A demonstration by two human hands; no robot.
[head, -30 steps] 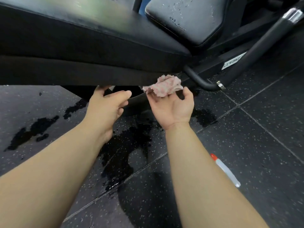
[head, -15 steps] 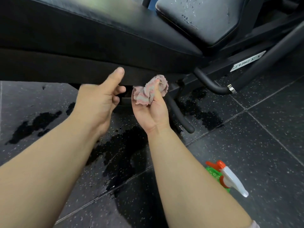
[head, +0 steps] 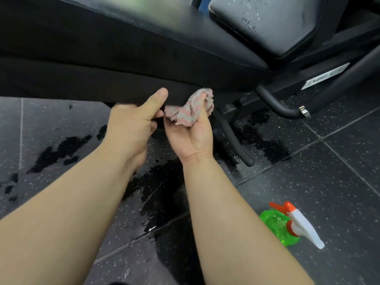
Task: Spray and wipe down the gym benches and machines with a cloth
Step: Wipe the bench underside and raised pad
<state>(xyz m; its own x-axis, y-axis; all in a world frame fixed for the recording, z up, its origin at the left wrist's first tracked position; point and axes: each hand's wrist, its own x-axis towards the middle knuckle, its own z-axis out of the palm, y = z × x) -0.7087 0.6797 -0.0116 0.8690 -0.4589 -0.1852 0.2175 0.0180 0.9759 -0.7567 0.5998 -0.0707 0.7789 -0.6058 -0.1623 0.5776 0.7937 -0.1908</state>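
My right hand is palm up just under the long black bench pad, and its fingers grip a bunched pink and grey cloth. My left hand sits right beside it with fingers curled and thumb raised against the pad's lower edge. Its knuckles meet the cloth's left edge, and no hold on the cloth shows. A green spray bottle with a white and orange head lies on the floor at lower right, away from both hands.
A second black pad dotted with droplets stands at the upper right. Black frame tubes run along the floor under the bench. Wet patches darken the speckled rubber floor tiles below my arms.
My right hand closed round the cloth and moved left to meet my left hand, whose thumb rose to the pad's edge. The view shifted, bringing the spray bottle fully into sight.
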